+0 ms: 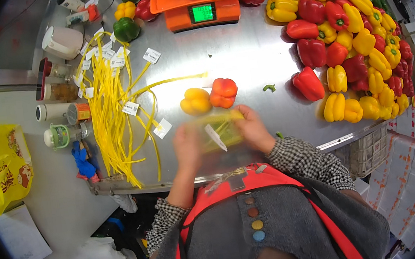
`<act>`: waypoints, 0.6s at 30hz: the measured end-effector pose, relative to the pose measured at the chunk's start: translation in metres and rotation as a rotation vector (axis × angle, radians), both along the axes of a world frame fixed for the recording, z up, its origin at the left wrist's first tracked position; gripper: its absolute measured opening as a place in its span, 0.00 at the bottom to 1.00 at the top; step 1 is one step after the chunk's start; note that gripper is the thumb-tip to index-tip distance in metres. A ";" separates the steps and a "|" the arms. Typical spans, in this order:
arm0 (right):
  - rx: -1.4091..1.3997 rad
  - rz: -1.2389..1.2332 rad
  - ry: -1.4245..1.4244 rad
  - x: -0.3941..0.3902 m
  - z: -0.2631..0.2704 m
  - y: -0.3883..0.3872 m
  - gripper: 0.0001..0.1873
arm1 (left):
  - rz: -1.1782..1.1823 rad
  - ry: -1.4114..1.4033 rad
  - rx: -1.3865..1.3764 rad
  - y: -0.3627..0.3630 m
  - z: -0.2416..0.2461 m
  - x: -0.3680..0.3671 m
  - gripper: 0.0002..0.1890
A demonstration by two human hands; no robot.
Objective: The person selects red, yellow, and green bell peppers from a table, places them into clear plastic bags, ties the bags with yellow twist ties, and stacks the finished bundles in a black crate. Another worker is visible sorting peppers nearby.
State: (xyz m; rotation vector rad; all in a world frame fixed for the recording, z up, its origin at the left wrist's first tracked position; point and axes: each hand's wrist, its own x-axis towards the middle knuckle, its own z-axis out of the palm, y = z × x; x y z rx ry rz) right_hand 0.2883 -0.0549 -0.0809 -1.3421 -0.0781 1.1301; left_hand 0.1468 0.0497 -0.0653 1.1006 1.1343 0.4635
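Note:
Between my two hands stretches a yellow mesh bag (226,124) with a white label (216,137) on it, above the near part of the steel table. My right hand (252,127) grips the bag's right end with thumb and fingers. Motion blurs my left hand (187,144), which holds the other end; its fingers are hard to make out. Just beyond the mesh, a yellow bell pepper (195,101) and an orange-red bell pepper (223,93) sit side by side on the table.
Many yellow mesh strips (109,122) with white tags lie to the left. An orange digital scale (202,13) bearing peppers stands at the back. Red and yellow bell peppers (352,45) are heaped at right. Bottles and a jar (78,113) line the table's left side.

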 end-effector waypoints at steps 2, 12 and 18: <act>0.107 0.051 -0.115 0.022 0.013 0.007 0.07 | 0.034 -0.125 -0.063 0.008 0.019 0.010 0.10; -0.100 -0.145 -0.259 0.058 -0.076 0.033 0.09 | -0.263 0.185 0.468 0.039 -0.021 0.111 0.15; -0.001 -0.063 -0.273 0.055 -0.088 0.020 0.14 | -0.281 0.154 0.317 0.030 -0.026 0.110 0.16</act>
